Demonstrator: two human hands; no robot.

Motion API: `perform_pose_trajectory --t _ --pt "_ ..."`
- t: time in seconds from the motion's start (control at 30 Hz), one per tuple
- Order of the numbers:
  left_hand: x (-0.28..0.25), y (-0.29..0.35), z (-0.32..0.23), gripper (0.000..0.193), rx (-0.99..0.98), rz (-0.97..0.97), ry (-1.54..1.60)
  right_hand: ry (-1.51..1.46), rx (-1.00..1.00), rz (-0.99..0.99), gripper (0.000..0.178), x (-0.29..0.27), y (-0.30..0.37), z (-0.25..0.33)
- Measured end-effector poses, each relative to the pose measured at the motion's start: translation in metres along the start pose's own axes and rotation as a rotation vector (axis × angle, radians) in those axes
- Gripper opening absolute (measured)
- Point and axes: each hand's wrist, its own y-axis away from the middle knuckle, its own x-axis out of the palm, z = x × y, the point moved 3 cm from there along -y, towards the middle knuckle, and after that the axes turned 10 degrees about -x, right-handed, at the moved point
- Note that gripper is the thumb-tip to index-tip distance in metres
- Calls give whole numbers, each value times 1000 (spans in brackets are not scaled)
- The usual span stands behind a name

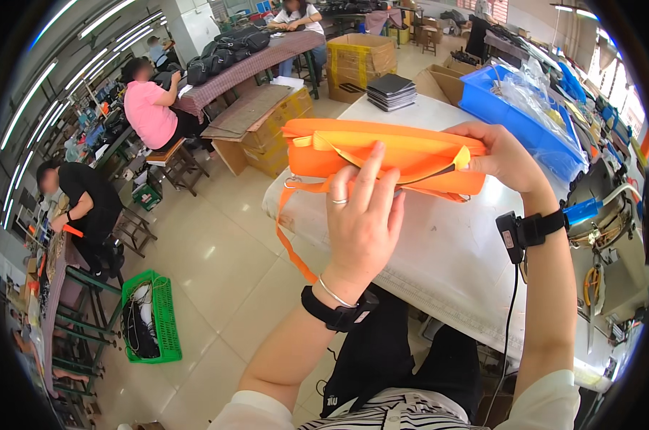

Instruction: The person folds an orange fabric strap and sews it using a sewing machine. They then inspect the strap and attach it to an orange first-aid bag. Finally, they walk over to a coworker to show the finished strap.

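An orange fabric bag (389, 136) is held up over the near part of the white table, its long side across my view. A pocket with a dark zipper edge gapes along its front. My right hand (503, 159) grips the right end of the bag, thumb in front by the pocket's edge. My left hand (367, 215) has its fingers stretched out and spread against the front, at the pocket opening; the fingertips press on the orange cloth. An orange strap (284, 233) hangs from a metal ring at the bag's left end, down behind my left wrist.
The white table (439, 240) carries a stack of dark square pieces (391, 92) and a blue bin (525, 115) of clear plastic bags. Scissors (592, 287) with orange handles lie at the right. A green crate (152, 315) stands on the floor at left. Several people work at other tables.
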Motion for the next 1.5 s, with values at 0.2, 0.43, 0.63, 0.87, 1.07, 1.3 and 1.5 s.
perform_pose_trajectory --t 0.2,0.43,0.63,0.87,1.07,1.3,1.5 --pt "-2 0 0 34 6 -3 8 -76 2 5 44 1 0 -1" --pt "-3 1 0 36 -43 -28 15 -60 -4 5 43 2 0 2" --pt "-4 1 0 35 -36 -1 6 -48 -27 0 43 2 1 1" --pt "-4 2 0 31 -21 -1 28 -79 -32 -5 41 2 5 -3" --pt "-1 0 0 28 -20 46 46 -53 -20 -3 42 -1 5 -9" --pt "6 6 29 32 -97 105 51 118 -101 -76 44 28 -8 -14" --pt "10 14 43 57 -193 153 72 133 -19 -159 38 48 -11 -2"
